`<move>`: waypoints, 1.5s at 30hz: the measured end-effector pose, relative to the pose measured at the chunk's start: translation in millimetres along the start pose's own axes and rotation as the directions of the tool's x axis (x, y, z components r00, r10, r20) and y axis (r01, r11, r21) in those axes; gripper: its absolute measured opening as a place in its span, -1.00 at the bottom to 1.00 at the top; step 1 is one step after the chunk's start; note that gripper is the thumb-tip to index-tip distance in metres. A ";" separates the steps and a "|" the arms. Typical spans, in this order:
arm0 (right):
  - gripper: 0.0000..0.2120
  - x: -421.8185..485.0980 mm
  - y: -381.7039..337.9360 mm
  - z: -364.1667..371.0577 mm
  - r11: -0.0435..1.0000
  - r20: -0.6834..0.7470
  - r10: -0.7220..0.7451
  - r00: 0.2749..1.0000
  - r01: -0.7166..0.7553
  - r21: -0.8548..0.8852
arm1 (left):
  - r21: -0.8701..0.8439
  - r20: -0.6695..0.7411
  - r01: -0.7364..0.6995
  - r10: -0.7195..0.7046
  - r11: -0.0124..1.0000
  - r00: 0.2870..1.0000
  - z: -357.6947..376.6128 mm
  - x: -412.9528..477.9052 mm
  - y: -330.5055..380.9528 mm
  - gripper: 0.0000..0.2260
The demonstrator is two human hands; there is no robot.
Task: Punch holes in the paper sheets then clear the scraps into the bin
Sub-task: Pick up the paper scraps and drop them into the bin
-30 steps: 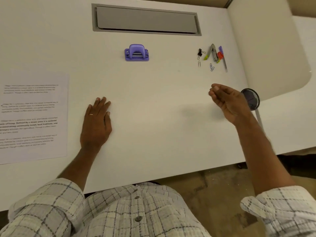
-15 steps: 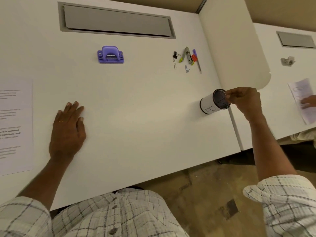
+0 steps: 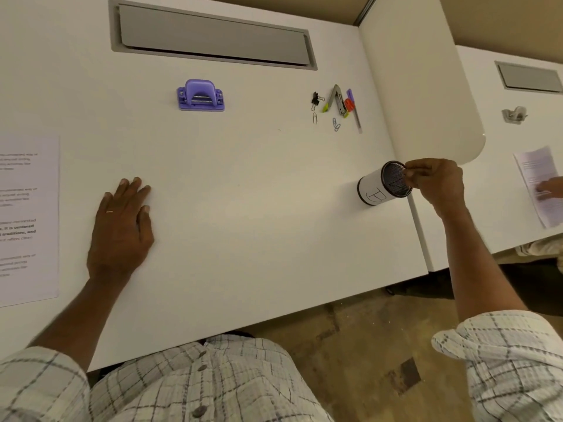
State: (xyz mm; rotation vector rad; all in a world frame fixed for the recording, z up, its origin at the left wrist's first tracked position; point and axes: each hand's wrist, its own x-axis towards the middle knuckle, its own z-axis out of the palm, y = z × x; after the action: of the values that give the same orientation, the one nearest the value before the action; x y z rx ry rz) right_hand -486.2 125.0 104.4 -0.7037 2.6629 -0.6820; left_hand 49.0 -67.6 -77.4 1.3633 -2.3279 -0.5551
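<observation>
Black mesh bin (image 3: 384, 184) stands at the table's (image 3: 243, 184) right edge; the right hand (image 3: 434, 182) is pinched together just over its rim, scraps unseen. Release well inside the mouth. Left hand (image 3: 122, 229) lies flat, fingers spread. The paper (image 3: 27, 220) lies at the left edge.

1 hole punch (image 3: 201, 95), 1 bin (image 3: 384, 184), 3 paper clips (image 3: 336, 124), 1 binder clip (image 3: 315, 99).

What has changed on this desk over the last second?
The right hand moved from open air over the desk to the bin at the desk's right edge, fingertips pinched at its rim. The left hand stayed flat on the desk; the hole punch and paper stayed put.
</observation>
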 end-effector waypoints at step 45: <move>-0.84 -109.1 -140.8 260.5 0.495 0.314 -0.710 0.630 0.764 -0.415 | 0.024 -0.026 0.019 -0.019 1.000 0.999 1.2 1.1 -1.4 -0.61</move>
State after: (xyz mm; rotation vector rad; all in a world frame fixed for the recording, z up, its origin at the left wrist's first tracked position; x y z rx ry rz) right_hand -237.7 -21.0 -24.3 -2.0580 2.3430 -0.0344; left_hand 48.9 -69.1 -79.0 1.3967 -2.3103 -0.5131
